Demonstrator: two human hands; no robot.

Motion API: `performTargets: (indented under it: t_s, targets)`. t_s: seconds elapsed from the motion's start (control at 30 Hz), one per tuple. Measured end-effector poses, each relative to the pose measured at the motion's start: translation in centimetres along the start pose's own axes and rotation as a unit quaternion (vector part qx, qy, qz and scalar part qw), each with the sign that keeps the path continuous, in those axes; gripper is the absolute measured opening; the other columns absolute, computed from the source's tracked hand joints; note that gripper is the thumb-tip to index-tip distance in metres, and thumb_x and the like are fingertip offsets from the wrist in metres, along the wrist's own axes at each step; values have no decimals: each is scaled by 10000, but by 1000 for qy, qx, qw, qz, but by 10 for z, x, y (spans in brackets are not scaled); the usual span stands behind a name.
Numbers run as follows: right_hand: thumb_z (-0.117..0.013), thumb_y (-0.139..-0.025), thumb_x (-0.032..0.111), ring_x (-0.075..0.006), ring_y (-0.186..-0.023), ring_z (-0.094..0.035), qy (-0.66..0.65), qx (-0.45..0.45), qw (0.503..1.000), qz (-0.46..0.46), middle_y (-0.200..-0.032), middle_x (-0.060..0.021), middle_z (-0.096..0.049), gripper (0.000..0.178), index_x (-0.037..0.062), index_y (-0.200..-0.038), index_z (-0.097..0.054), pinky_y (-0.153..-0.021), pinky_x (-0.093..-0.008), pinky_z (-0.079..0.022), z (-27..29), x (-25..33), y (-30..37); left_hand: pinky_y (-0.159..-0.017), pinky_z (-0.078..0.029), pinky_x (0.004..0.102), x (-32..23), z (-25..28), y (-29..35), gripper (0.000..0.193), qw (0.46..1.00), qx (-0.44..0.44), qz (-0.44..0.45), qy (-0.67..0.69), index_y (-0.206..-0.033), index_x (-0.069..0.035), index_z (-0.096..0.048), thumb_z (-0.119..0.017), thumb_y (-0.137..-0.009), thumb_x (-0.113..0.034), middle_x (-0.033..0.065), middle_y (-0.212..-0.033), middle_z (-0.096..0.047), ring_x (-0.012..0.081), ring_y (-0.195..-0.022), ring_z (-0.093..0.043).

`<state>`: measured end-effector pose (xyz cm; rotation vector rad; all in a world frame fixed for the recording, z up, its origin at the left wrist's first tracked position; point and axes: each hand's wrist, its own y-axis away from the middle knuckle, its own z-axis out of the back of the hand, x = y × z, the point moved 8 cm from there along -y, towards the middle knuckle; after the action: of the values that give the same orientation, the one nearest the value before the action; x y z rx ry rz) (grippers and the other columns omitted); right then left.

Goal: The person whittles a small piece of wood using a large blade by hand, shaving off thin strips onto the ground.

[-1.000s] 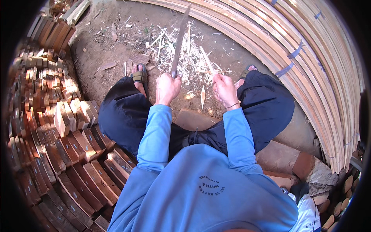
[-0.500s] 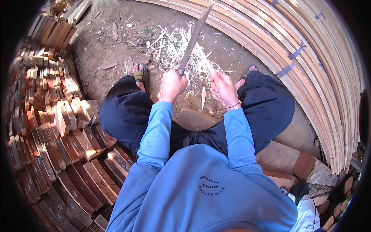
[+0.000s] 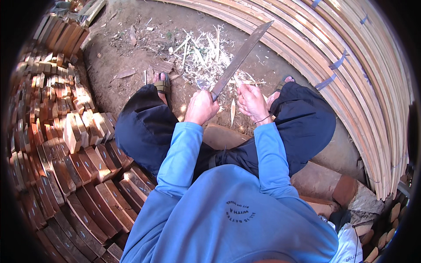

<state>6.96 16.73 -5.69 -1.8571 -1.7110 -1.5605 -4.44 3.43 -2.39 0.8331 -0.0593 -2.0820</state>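
My left hand (image 3: 201,108) is closed around the handle of a machete (image 3: 244,54). Its long, worn blade slants up and to the right, away from me. My right hand (image 3: 253,102) pinches the near end of a thin, pale wooden stick (image 3: 237,80). Most of the stick's far part is hidden behind the blade, so I cannot tell whether the two touch. Between my hands, lower down, a short pale wood piece with pointed ends (image 3: 233,113) shows against the ground.
Pale wood shavings (image 3: 199,57) litter the dirt floor between my sandalled feet. Stacked brown wooden blocks (image 3: 94,164) crowd my left side. Long bundled wood strips (image 3: 351,92) curve along the right. A stone-like block (image 3: 221,136) lies between my legs.
The machete has swung to the right, its tip now much farther right and lower, crossing over the stick. My left hand has shifted slightly right and nearer to me; my right hand has barely moved.
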Motion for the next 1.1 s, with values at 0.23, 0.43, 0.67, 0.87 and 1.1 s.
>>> performTargets:
  t_s: [0.23,0.43,0.67,0.87,1.1]
  targets:
    - [-541,-1071,279,-33,-379,-332,2,29,999,-14,-573,45,-421,300,50,-877,-527,-318,-222,-260,-11,4,12,-852,-544,501,9,34,-27,310,995,-64,64,36,-875,108,-710,-629,-855,-191,351,-867,-679,465,-897,-697]
    - [-500,-1087,352,-26,-361,-287,38,1,999,-19,-542,65,-370,334,76,-899,-499,-321,-207,-236,6,0,5,-849,-539,512,-2,40,3,321,994,-39,73,70,-876,92,-710,-618,-870,-216,349,-824,-669,474,-857,-692]
    - [-528,-1075,275,-45,-356,-318,40,5,999,8,-540,48,-397,306,50,-868,-512,-314,-229,-248,-2,12,-3,-862,-521,524,3,9,-5,289,999,9,-1,36,-851,83,-700,-621,-845,-195,339,-860,-665,476,-899,-677]
    - [-519,-1075,266,-44,-350,-323,33,-11,999,18,-533,49,-390,307,61,-846,-501,-307,-234,-242,-2,15,-4,-882,-535,507,8,9,-15,269,999,-34,-2,7,-863,70,-717,-635,-825,-184,336,-887,-678,469,-913,-680]
    - [-513,-1079,297,-54,-342,-336,24,-10,999,26,-526,48,-384,327,65,-850,-494,-303,-238,-256,5,11,-4,-927,-536,503,2,15,-28,302,999,-2,31,-8,-988,31,-739,-654,-799,-189,334,-1043,-685,464,-1000,-682]
